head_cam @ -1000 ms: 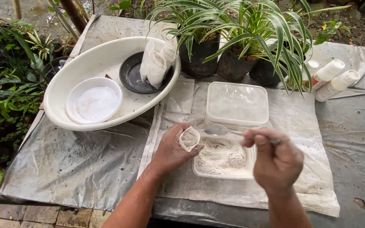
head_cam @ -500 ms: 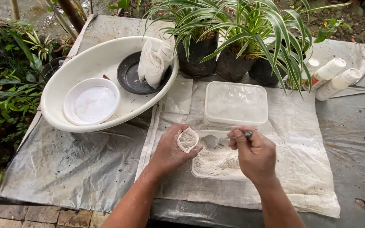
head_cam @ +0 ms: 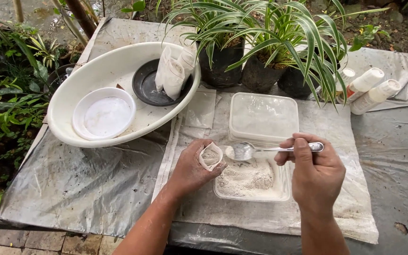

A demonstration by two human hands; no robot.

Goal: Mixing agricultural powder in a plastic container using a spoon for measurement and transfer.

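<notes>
My left hand (head_cam: pixel 191 171) holds a small white paper cone (head_cam: pixel 210 156), open at the top, with some pale powder inside. My right hand (head_cam: pixel 315 172) grips a metal spoon (head_cam: pixel 256 150) by its handle; the bowl of the spoon points left and hovers just right of the cone. Below both sits an open clear plastic tray (head_cam: pixel 283 191) with a heap of whitish powder (head_cam: pixel 246 180). The tray's clear lid (head_cam: pixel 263 117) lies just behind it.
A white oval basin (head_cam: pixel 114 66) at the back left holds a white round dish (head_cam: pixel 102 114), a black saucer (head_cam: pixel 148 89) and filled paper cones (head_cam: pixel 174 71). Potted striped plants (head_cam: pixel 260 42) stand at the back; white tubes (head_cam: pixel 373 89) lie at right. A cloth (head_cam: pixel 317 208) covers the grey sheet.
My right hand has turned and lifted the spoon out of the powder tray, bringing its bowl level beside the cone. My left hand has kept the cone almost still.
</notes>
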